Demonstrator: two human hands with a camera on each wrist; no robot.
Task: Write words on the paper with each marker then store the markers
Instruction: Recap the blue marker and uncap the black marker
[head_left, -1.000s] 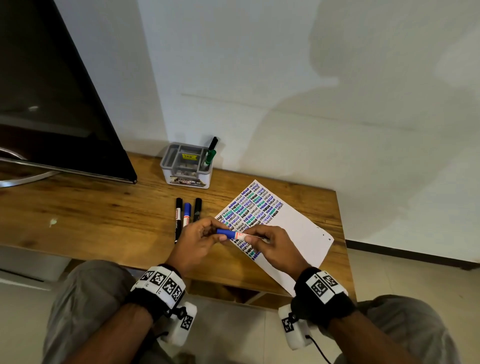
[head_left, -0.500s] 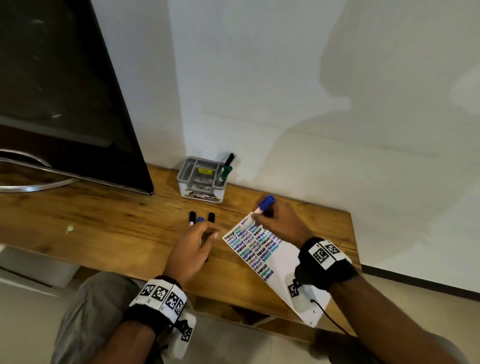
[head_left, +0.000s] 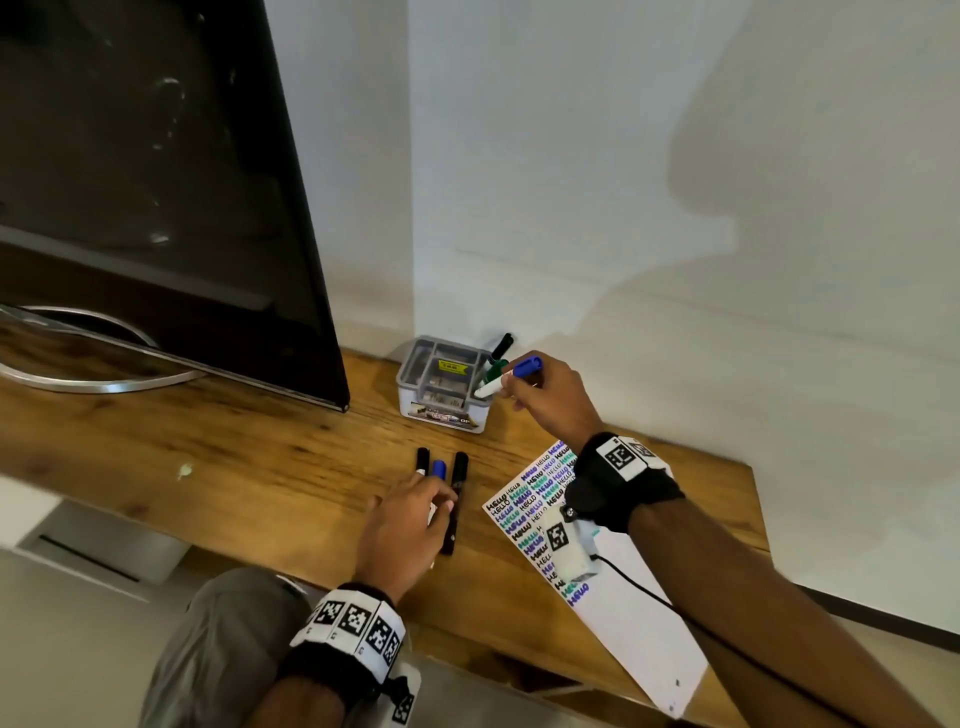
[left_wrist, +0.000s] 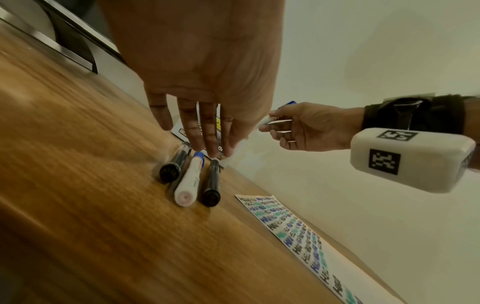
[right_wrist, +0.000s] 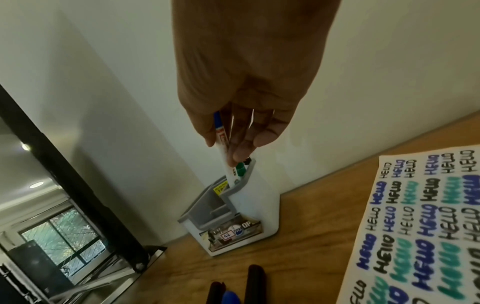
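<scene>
Marker (head_left: 511, 375) cap-up, tilted over holder (head_left: 441, 382)

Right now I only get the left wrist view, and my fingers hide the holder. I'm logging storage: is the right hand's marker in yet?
Observer: Partly. In the right wrist view the right hand pinches the blue marker, and its lower end is at the holder's rim.
Operator: Is anything else in that compartment?
Observer: A green marker, right beside it.
Operator: Only that one?
Observer: No, the head view shows a black marker leaning there too.
</scene>
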